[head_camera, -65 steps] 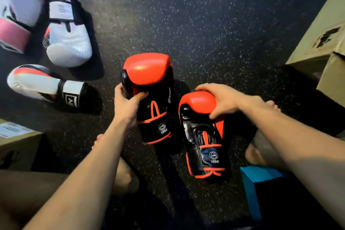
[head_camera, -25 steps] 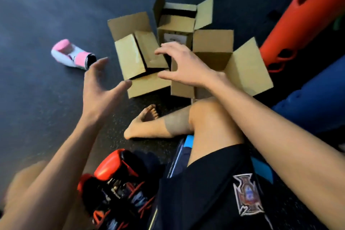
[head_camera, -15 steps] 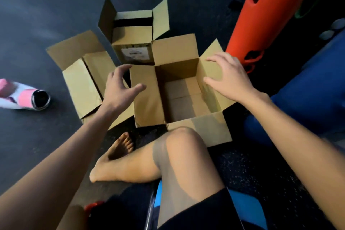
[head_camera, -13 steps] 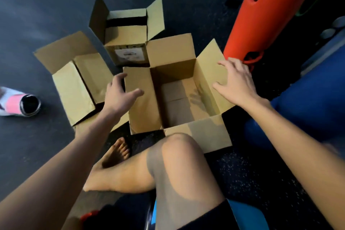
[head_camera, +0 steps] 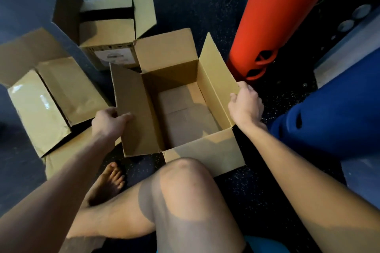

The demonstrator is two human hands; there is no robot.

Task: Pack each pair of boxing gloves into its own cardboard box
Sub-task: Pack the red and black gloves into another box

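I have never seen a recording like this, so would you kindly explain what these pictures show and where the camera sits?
There is no machine here: a person sits on a dark floor and works with bare hands. The one camera sits on the head and looks down at arms and a bent knee. Three open cardboard boxes are on the floor: a near box, a far box and a left box. The left hand grips the near box's left flap; the right hand grips its right flap. That box is empty, and no gloves are in view. On the right are an orange object and a blue object; I cannot tell what they are.
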